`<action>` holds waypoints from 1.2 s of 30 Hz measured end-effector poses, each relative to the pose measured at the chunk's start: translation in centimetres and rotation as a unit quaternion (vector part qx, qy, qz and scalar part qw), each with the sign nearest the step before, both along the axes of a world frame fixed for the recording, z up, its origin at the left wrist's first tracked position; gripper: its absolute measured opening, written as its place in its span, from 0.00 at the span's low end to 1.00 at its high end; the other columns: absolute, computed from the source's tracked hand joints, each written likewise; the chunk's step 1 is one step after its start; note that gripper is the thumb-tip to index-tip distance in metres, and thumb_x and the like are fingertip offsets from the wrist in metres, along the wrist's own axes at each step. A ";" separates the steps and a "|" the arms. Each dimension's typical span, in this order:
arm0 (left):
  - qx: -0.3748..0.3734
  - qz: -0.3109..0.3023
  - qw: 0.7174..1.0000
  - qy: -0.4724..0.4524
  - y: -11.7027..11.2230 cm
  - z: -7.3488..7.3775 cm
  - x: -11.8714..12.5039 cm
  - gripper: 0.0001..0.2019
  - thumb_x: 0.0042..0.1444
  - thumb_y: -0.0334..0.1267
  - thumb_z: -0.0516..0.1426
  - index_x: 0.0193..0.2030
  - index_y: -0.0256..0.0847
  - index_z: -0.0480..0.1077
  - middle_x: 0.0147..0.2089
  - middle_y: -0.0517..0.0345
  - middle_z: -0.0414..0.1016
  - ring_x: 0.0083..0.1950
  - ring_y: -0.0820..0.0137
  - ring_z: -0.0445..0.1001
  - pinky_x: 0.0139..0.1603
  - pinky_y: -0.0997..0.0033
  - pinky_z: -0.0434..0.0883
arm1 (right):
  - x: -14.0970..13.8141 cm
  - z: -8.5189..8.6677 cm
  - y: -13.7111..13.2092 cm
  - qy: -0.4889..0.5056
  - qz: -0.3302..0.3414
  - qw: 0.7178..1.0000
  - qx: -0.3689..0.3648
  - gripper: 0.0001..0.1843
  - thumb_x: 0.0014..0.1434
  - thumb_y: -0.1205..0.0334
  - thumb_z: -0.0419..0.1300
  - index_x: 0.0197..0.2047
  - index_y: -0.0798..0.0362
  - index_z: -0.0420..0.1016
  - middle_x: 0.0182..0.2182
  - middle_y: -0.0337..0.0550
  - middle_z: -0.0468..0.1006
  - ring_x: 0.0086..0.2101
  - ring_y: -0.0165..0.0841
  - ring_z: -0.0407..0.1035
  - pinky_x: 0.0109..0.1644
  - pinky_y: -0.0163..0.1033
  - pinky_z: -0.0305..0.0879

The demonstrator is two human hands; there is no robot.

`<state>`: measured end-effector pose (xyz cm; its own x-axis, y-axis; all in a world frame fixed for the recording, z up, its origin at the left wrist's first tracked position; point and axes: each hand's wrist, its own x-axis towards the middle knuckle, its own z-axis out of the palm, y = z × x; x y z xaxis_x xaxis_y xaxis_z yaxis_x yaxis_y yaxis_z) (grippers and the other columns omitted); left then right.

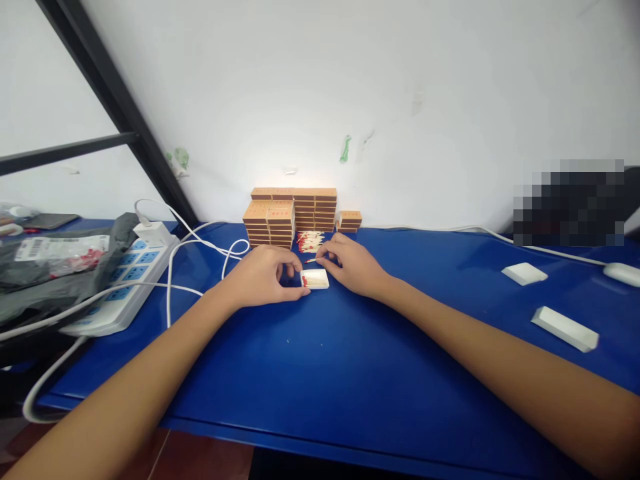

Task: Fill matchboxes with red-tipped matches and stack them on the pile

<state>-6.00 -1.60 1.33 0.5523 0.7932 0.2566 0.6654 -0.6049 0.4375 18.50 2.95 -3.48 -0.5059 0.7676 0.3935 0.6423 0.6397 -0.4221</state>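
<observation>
A small open matchbox tray (315, 279) with a few red-tipped matches lies on the blue table (350, 360). My left hand (265, 275) grips the tray's left end with thumb and fingers. My right hand (350, 265) rests just right of the tray and pinches a single match (314, 259) above it. Behind the hands lies a loose pile of red-tipped matches (310, 241). Stacks of brown matchboxes (293, 217) stand against the white wall, with one small stack (349, 221) off to the right.
A white power strip (125, 280) with white cables (200, 250) lies at the left, next to a grey plastic bag (55, 267). Two white blocks (524, 273) (565, 329) and a white mouse-like object (623, 273) sit at the right. A black metal frame (115, 100) leans at the upper left.
</observation>
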 end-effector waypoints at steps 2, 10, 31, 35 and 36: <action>0.000 0.000 1.000 0.000 0.0 0.0 0.0 0.14 0.52 0.49 0.70 0.40 0.42 0.81 0.33 0.61 0.81 0.30 0.71 0.75 0.33 0.71 0.69 | 0.1 0.0 -0.2 0.001 0.003 1.000 0.012 0.07 0.71 0.64 0.61 0.46 0.51 0.81 0.42 0.45 0.73 0.37 0.34 0.70 0.41 0.39 0.63; 0.002 0.009 1.000 -0.004 -0.1 0.1 -0.2 0.14 0.51 0.48 0.71 0.40 0.43 0.81 0.33 0.61 0.81 0.30 0.72 0.74 0.32 0.71 0.69 | 0.8 0.1 -0.9 -0.027 -0.004 0.998 0.059 0.11 0.72 0.63 0.59 0.46 0.53 0.84 0.39 0.46 0.74 0.35 0.34 0.69 0.40 0.40 0.63; 0.012 0.020 1.000 0.006 0.3 0.0 -0.4 0.14 0.54 0.50 0.70 0.40 0.43 0.81 0.33 0.61 0.80 0.29 0.72 0.75 0.31 0.72 0.68 | 0.7 1.2 -0.7 -0.094 -0.028 0.995 -0.026 0.06 0.74 0.62 0.60 0.45 0.53 0.77 0.43 0.46 0.75 0.38 0.35 0.70 0.42 0.40 0.62; 0.020 0.017 1.000 0.008 0.4 -0.1 -0.6 0.15 0.54 0.51 0.70 0.40 0.43 0.82 0.33 0.60 0.81 0.30 0.72 0.75 0.32 0.72 0.68 | 0.7 1.1 -0.9 -0.112 -0.030 0.993 -0.010 0.07 0.75 0.61 0.59 0.45 0.53 0.77 0.45 0.48 0.75 0.38 0.36 0.71 0.41 0.40 0.61; 0.023 0.017 1.000 0.007 0.5 -0.2 -0.6 0.15 0.54 0.51 0.70 0.40 0.43 0.82 0.34 0.60 0.81 0.29 0.72 0.75 0.31 0.72 0.68 | 0.8 1.1 -0.9 -0.112 -0.028 0.993 -0.006 0.08 0.75 0.60 0.58 0.45 0.53 0.77 0.45 0.47 0.75 0.38 0.36 0.71 0.41 0.40 0.62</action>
<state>-6.62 -1.14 1.18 0.5289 0.7993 0.2852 0.6918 -0.6007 0.4006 19.26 2.04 -2.37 -0.5367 0.8007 0.2661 0.7547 0.5965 -0.2729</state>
